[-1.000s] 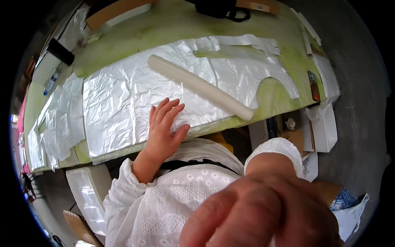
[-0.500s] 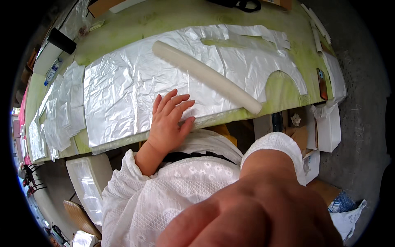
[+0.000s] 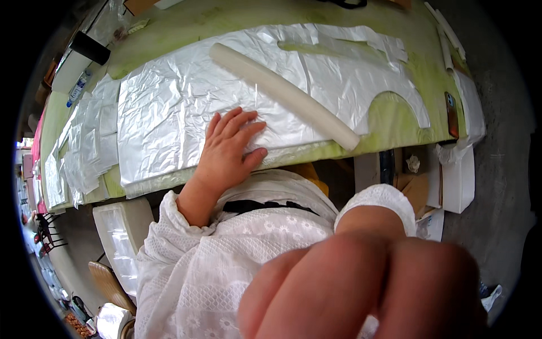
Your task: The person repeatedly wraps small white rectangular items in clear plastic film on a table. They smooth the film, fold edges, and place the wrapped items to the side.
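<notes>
A wrinkled stack of white plastic film [image 3: 164, 113], cut with curved openings like an apron, lies flat across a green-covered table [image 3: 192, 25]. Diagonally over it rests a long off-white roll [image 3: 282, 93], its near end by the table's front edge. My left hand [image 3: 226, 150] lies palm down on the film near that edge, fingers spread and holding nothing, left of the roll. My right hand [image 3: 339, 282] is raised very close to the camera, large and blurred. Its fingers are bent downward, and their tips are out of sight, so whether it holds something is hidden.
Thin folded plastic pieces [image 3: 90, 135] overlap at the table's left. Beyond them are a black cylinder [image 3: 90, 47] and a plastic bottle [image 3: 78, 87]. A phone [image 3: 451, 113] lies near the right edge, below narrow white rolls [image 3: 449, 37]. White boxes [image 3: 458, 178] stand beneath that side.
My left hand has come down flatter onto the film. My right hand has turned near the camera, its knuckles now uppermost. The whole view has shifted slightly.
</notes>
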Demonstrator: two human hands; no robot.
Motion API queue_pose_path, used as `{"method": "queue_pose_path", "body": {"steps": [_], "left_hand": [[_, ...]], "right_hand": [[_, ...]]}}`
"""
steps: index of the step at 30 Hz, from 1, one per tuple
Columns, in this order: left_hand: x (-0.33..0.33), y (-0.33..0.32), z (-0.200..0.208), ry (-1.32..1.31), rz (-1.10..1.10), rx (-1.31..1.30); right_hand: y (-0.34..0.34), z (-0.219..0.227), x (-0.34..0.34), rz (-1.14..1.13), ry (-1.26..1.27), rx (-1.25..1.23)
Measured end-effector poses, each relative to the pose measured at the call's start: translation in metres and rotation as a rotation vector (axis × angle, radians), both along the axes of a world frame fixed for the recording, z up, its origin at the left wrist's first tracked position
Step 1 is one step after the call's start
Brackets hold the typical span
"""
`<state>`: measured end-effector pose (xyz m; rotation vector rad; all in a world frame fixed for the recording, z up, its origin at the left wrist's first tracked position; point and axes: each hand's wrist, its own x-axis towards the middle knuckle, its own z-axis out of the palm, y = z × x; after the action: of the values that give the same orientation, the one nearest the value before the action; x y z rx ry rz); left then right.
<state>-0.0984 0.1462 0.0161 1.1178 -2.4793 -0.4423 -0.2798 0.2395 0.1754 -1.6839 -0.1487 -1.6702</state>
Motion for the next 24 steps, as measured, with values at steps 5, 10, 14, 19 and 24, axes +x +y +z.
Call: {"method": "queue_pose_path", "body": {"steps": [5, 10, 14, 19, 24], "left_hand": [[-0.001, 0.004, -0.002, -0.017, 0.031, -0.023], [-0.003, 0.004, -0.002, -0.017, 0.043, -0.034], [-0.005, 0.004, 0.000, -0.046, 0.040, -0.033], [-0.003, 0.006, 0.000, -0.022, 0.046, -0.035], [-0.002, 0.006, -0.002, -0.015, 0.034, -0.048]], "right_hand": [[0.009, -0.002, -0.011, -0.019, -0.018, -0.003], [0.012, -0.006, -0.022, -0.035, -0.025, -0.004], [0.015, -0.005, -0.023, -0.059, -0.015, -0.007], [0.018, -0.010, -0.016, -0.063, 0.008, -0.009], [0.020, -0.010, -0.002, -0.084, 0.033, -0.011]]}}
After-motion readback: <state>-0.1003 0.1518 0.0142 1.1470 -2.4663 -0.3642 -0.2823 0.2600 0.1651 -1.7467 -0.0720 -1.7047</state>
